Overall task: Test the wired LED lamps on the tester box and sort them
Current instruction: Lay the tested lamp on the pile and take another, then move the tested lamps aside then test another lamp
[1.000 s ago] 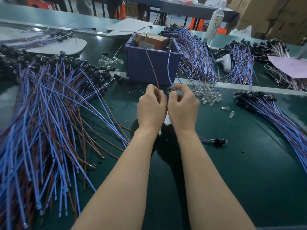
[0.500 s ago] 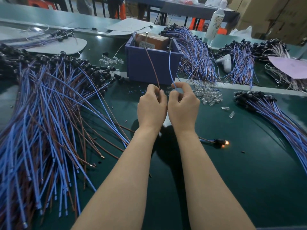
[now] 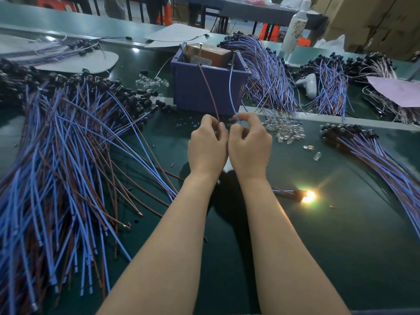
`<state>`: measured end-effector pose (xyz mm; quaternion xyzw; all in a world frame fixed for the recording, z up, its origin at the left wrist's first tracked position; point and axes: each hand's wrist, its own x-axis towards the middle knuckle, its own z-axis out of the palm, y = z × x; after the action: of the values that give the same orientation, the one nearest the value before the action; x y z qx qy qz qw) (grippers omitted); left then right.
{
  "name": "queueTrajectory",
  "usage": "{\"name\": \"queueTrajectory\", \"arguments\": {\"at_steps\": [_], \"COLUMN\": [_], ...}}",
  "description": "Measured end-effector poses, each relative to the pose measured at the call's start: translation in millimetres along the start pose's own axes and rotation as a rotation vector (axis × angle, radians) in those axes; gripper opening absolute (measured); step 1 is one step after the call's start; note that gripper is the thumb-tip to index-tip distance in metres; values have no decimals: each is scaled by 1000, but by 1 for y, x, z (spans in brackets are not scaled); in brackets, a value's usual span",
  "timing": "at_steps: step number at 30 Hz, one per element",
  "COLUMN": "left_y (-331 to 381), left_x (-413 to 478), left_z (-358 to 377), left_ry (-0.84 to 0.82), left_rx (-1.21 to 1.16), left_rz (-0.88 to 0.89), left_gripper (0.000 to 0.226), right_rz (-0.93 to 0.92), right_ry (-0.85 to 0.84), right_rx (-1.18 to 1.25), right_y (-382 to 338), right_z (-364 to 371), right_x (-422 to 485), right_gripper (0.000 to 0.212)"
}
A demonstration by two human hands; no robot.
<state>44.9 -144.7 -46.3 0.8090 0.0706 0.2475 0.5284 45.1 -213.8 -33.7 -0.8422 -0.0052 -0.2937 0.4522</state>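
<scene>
So left hand (image 3: 208,144) pinches brown wire (image 3: 208,87), right hand (image 3: 248,146) pinches blue wire (image 3: 229,92), both just before the tester box (image 3: 188,94), lamp (image 3: 300,195) lit

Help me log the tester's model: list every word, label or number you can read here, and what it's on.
No text here is legible.
White label on the brown box in the blue bin: print too small to read.
Bottle: printed pattern, blurred, no words readable.
Pink sheet: faint marks, unreadable.
</scene>
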Motion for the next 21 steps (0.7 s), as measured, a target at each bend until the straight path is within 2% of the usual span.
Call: {"name": "queueTrajectory", "arguments": {"at_steps": [21], "left_y": [-3], "left_x": [1], "left_z": [1], "left_ry": [-6], "left_rx": [21], "left_rz": [16], "left_gripper": [13], "right_rz": [24], "right_ry": [-1], "right_rx": [-6], "right_y": [-1], "right_z": [0], "right_x": [-1], "right_gripper": [21]}}
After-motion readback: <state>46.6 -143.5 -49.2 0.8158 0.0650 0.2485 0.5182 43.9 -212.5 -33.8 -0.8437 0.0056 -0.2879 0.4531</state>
